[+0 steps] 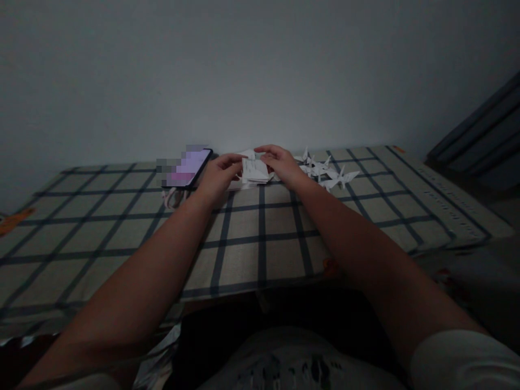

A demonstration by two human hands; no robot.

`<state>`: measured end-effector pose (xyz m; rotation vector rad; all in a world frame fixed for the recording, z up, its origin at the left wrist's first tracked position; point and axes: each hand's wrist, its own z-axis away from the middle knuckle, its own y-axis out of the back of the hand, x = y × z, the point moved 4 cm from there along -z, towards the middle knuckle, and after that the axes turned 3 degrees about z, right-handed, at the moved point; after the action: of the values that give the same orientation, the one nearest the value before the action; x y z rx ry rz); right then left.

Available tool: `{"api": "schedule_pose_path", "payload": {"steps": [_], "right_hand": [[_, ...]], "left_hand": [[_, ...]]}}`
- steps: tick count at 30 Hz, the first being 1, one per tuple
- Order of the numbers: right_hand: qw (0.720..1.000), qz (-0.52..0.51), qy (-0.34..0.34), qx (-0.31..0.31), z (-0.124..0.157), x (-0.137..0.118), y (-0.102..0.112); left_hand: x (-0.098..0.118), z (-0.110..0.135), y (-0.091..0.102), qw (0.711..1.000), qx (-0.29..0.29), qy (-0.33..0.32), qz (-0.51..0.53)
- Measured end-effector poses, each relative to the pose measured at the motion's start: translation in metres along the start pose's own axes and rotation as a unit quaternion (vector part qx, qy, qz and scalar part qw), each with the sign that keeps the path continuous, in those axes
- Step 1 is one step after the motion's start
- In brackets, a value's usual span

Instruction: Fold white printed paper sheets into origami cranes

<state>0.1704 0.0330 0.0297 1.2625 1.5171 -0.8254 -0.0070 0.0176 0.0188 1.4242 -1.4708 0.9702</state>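
A small white sheet of folded paper [255, 171] with faint printed marks lies between my two hands at the far side of the table. My left hand [220, 174] grips its left edge, with the thumb low and the fingers along the side. On the right, my right hand [281, 164] has its thumb against the paper and its index finger reaching over the top; the other fingers are partly hidden. Just beyond that hand sit several white folded paper cranes [341, 177], bunched together.
A lit phone [190, 167] leans left of my left hand, with a pinkish loop [174, 198] at its base. A checked cloth [280, 246] covers the table, which meets a plain wall [260, 76] behind. Dark slatted furniture [483, 135] stands at the right.
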Motion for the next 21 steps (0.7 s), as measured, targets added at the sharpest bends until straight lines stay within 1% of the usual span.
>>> {"api": "schedule_pose_path", "payload": {"steps": [5,8,10,13,16,21], "right_hand": [[1.0,0.019,-0.003,-0.003,0.0004,-0.0009,-0.002],[1.0,0.016,-0.011,-0.003,-0.0011,-0.0008,-0.0016],[1.0,0.012,-0.013,-0.012,-0.0021,0.0001,-0.0012],[0.999,0.008,-0.015,-0.031,-0.0021,0.0018,-0.0013],[0.998,0.028,-0.014,-0.055,0.0,0.0017,-0.0032],[0.996,0.052,-0.007,-0.074,0.0023,0.0013,-0.0051]], "left_hand": [[-0.0016,-0.0009,0.0007,1.0,0.01,-0.006,0.014],[-0.0017,-0.0027,0.0033,0.999,0.032,-0.007,0.035],[-0.0018,-0.004,0.005,0.998,0.049,-0.004,0.045],[-0.0018,-0.0051,0.0054,0.997,0.059,0.004,0.048],[-0.0022,-0.0056,0.0059,0.996,0.068,0.01,0.053],[-0.0052,-0.0071,0.009,0.994,0.099,0.016,0.046]]}}
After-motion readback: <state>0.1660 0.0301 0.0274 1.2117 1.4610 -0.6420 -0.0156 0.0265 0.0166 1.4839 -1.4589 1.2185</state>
